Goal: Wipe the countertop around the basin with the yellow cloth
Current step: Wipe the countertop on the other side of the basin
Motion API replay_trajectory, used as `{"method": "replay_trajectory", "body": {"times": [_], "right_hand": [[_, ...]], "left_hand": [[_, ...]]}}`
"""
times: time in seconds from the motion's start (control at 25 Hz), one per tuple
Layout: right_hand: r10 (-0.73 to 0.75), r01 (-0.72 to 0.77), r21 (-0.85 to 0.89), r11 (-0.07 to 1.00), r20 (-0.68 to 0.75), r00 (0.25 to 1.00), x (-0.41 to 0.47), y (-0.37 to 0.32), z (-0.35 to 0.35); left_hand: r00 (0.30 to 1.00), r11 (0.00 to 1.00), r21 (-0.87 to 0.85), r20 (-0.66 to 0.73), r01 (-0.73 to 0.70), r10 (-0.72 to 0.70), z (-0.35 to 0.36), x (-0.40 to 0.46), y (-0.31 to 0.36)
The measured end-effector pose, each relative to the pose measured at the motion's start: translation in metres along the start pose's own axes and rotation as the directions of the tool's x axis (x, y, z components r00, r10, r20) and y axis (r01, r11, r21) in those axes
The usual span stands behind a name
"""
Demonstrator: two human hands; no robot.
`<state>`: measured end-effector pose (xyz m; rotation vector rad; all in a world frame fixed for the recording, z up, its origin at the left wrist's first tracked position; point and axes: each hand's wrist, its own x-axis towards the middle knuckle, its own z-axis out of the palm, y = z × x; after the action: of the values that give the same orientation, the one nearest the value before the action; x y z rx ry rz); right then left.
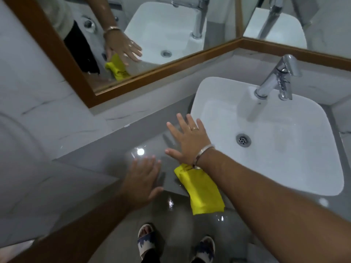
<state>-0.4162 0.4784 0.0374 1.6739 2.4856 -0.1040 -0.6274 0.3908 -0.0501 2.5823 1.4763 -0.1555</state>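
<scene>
Lying at the table's (106, 158) front edge, the yellow cloth (199, 190) sits under the right wrist. Left hand (141, 179) spread flat, blurred, just left of it. Right hand (187, 141) fingers splayed, holding nothing, beside the basin (266, 168). Open surface runs leftward. No writing legible.

A chrome tap (277, 78) stands at the back rim. A wood-framed mirror (133, 35) lines the marbled wall (38, 103). Two patterned sandals (146, 242) show below.
</scene>
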Motion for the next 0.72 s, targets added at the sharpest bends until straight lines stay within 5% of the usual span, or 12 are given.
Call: {"method": "replay_trajectory", "body": {"times": [0.08,0.2,0.36,0.48,0.72], "right_hand": [[-0.009,0.009,0.0,1.0,0.086,0.996,0.008,0.005,0.014],[0.028,-0.03,0.083,0.996,0.025,0.999,0.007,0.002,0.023],[0.06,-0.059,0.043,0.997,-0.025,0.998,0.011,-0.002,0.024],[0.056,-0.054,0.078,0.996,-0.033,0.998,0.01,0.0,0.028],[0.057,-0.043,0.123,0.991,-0.108,0.993,0.015,-0.002,0.031]], "left_hand": [[0.987,0.986,-0.042,-0.026,-0.162,0.161,0.007,0.006,0.036],[0.948,0.939,-0.131,-0.077,-0.317,0.31,0.011,0.025,0.082],[0.992,0.982,-0.181,0.109,-0.05,0.071,0.019,0.051,0.137],[0.949,0.98,-0.185,0.314,0.076,-0.014,0.03,0.053,0.162],[0.986,0.992,0.068,0.12,0.105,-0.113,0.024,0.043,-0.034]]}}
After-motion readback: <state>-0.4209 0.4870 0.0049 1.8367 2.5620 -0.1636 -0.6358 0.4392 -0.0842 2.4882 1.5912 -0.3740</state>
